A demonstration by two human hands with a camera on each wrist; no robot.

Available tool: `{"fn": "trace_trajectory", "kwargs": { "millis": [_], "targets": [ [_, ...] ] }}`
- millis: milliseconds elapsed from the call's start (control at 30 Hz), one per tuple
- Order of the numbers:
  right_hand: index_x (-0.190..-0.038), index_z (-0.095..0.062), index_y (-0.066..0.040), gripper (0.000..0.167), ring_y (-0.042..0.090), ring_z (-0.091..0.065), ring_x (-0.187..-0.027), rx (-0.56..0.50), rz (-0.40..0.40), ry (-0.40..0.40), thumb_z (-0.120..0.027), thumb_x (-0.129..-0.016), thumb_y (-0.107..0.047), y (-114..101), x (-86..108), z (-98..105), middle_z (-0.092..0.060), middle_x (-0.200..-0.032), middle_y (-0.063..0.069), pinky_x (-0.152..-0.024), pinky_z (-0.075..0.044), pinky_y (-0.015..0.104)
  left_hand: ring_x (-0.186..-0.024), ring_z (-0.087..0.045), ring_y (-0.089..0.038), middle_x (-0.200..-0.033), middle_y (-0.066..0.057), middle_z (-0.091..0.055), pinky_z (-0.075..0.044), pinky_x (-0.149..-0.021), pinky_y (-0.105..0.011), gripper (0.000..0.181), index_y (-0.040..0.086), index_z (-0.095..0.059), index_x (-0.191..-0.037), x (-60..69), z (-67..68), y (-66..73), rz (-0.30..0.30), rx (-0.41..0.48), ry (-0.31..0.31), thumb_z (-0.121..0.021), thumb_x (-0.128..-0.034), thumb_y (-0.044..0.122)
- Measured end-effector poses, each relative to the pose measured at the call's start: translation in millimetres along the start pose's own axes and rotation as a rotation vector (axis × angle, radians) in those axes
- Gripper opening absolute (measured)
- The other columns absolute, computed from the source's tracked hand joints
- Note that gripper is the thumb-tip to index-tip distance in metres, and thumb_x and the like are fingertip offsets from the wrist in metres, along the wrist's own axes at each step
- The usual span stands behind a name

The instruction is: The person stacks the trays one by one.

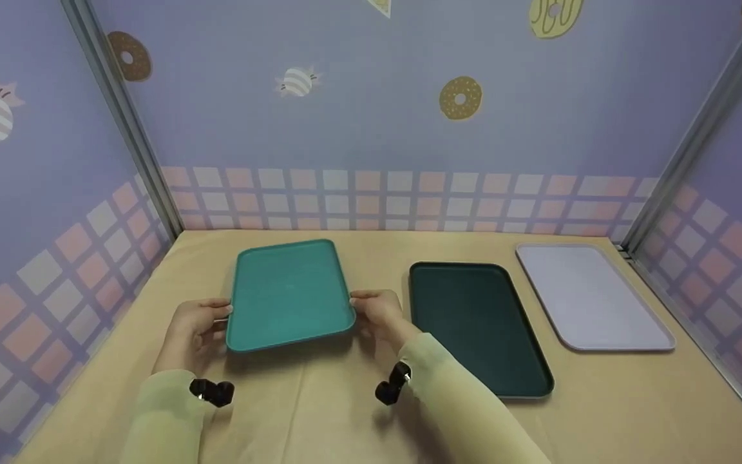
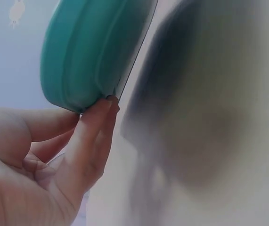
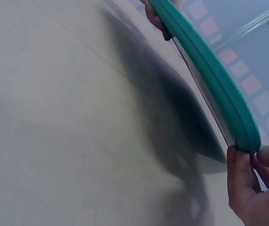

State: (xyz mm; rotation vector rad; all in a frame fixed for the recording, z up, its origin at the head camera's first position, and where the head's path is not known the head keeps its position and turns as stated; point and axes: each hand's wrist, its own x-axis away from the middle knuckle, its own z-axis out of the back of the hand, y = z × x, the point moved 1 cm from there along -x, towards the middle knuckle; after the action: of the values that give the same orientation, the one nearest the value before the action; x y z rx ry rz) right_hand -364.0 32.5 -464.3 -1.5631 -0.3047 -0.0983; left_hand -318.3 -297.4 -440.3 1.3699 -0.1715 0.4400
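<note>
A teal rectangular tray [image 1: 290,293] is held between both hands, raised off the table and slightly tilted. My left hand [image 1: 194,328] pinches its left edge, thumb on top and fingers beneath. On the opposite edge, my right hand [image 1: 380,312] pinches the tray near its front right corner. In the left wrist view the fingertips [image 2: 107,106] press against the underside of the teal rim [image 2: 73,56]. The right wrist view shows the tray's side [image 3: 219,84] edge-on, with its shadow on the cloth below.
A dark green tray [image 1: 477,328] lies flat just right of my right hand, partly behind the right sleeve [image 1: 467,399]. Farther right lies a pale lilac tray [image 1: 593,296]. Beige cloth [image 1: 268,412] covers the table, and patterned walls [image 1: 371,129] enclose the back and sides.
</note>
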Motion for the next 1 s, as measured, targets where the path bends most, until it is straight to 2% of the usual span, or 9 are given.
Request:
{"fn": "trace_trajectory", "kwargs": {
  "millis": [133,333,467,567,800,1000],
  "targets": [
    [-0.132,-0.067,0.003,0.031,0.021,-0.071,-0.107,-0.013,0.015,-0.016,-0.059,-0.102,-0.003,-3.5,1.3,12.0,-0.069,-0.131,0.021,-0.101,-0.058,0.041,-0.082,-0.069,-0.006,-0.105,0.0,-0.072,-0.062,-0.071,-0.024,0.051,0.0,-0.049,-0.151,1.6,-9.2,4.2,-0.04,0.02,0.0,-0.061,-0.1032,0.01],
    [-0.129,-0.069,0.002,0.03,0.019,-0.072,-0.101,0.048,0.075,0.024,-0.063,-0.1,-0.004,-10.3,7.7,34.5,-0.07,-0.128,0.021,-0.096,-0.06,0.037,-0.082,-0.07,-0.004,-0.108,0.0,-0.074,-0.063,-0.076,-0.025,0.051,0.002,-0.051,-0.15,3.8,-28.4,10.8,-0.074,0.082,-0.001,-0.065,-0.1019,0.012],
    [-0.13,-0.068,0.003,0.032,0.018,-0.072,-0.102,0.04,0.089,0.028,-0.062,-0.1,-0.003,-13.6,12.0,50.2,-0.069,-0.13,0.021,-0.097,-0.06,0.038,-0.084,-0.071,-0.005,-0.129,-0.013,-0.07,-0.063,-0.079,-0.026,0.048,0.003,-0.053,-0.149,6.6,-42.9,14.9,-0.086,0.113,0.003,-0.063,-0.1023,0.011],
    [-0.131,-0.068,0.002,0.032,0.018,-0.072,-0.102,0.052,0.091,0.032,-0.062,-0.1,-0.004,-15.0,15.3,61.4,-0.07,-0.13,0.02,-0.096,-0.061,0.038,-0.086,-0.071,-0.006,-0.141,-0.018,-0.063,-0.063,-0.08,-0.026,0.047,0.003,-0.054,-0.148,9.1,-53.0,17.1,-0.084,0.124,0.004,-0.062,-0.103,0.011],
    [-0.129,-0.069,0.002,0.031,0.018,-0.072,-0.099,0.074,0.117,0.035,-0.065,-0.099,-0.003,-15.3,25.6,88.9,-0.07,-0.126,0.02,-0.098,-0.06,0.042,-0.09,-0.073,-0.01,-0.132,-0.014,-0.066,-0.064,-0.079,-0.028,0.044,0.002,-0.057,-0.145,18.1,-74.0,23.4,-0.121,0.163,-0.019,-0.064,-0.1021,0.011],
    [-0.128,-0.069,0.002,0.03,0.019,-0.074,-0.098,0.081,0.13,0.039,-0.066,-0.099,-0.005,-13.9,38.0,115.4,-0.072,-0.122,0.02,-0.095,-0.061,0.04,-0.1,-0.073,-0.017,-0.136,-0.018,-0.065,-0.064,-0.079,-0.03,0.041,0.002,-0.061,-0.141,23.6,-96.7,27.0,-0.153,0.173,-0.033,-0.066,-0.1009,0.01]
  ]
}}
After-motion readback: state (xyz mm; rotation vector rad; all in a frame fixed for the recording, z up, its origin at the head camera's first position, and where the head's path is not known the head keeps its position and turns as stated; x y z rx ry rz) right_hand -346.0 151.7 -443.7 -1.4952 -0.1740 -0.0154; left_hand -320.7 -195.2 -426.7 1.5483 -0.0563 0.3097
